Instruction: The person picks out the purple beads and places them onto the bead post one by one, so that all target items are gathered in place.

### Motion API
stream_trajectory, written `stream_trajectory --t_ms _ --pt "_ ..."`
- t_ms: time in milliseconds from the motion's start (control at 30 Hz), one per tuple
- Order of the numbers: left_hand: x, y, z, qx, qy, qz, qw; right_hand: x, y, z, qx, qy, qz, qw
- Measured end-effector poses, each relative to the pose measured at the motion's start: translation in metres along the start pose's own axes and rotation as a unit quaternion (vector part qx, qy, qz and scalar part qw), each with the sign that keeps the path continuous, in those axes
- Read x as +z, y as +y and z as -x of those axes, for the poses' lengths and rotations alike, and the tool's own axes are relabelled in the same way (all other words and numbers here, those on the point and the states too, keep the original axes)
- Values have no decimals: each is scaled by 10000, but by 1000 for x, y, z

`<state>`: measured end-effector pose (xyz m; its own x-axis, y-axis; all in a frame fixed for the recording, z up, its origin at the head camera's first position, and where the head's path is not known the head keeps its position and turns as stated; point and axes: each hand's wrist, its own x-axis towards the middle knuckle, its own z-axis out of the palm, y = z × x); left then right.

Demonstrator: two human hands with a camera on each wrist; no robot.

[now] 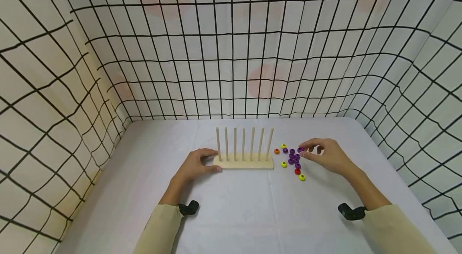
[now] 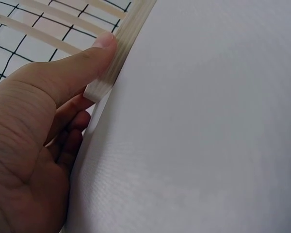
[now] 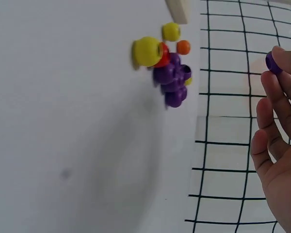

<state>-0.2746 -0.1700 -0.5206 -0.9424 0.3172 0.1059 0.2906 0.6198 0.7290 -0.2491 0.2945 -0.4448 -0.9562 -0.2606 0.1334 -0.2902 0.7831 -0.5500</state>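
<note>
A wooden rack of several upright pegs on a pale base stands mid-table. My left hand grips its left end, thumb along the front edge and fingers behind. The pegs carry no beads. Over to the right, my right hand pinches a purple bead between thumb and index finger. In the right wrist view this bead is up off the table, its hole showing, with the other fingers loosely bent. Just left of that hand lies a cluster of purple beads.
Around the purple cluster lie a red bead, an orange bead and yellow beads, one of them a yellow bead nearest me. White cloth covers the table. Black grid netting over white walls encloses the back and both sides.
</note>
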Motion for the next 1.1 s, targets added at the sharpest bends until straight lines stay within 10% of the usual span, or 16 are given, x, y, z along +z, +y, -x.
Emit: stream_trajectory --t_ms 1100 --pt "0 1 -2 -125 -61 46 9999 -17 -103 -54 -769 232 -653 9946"
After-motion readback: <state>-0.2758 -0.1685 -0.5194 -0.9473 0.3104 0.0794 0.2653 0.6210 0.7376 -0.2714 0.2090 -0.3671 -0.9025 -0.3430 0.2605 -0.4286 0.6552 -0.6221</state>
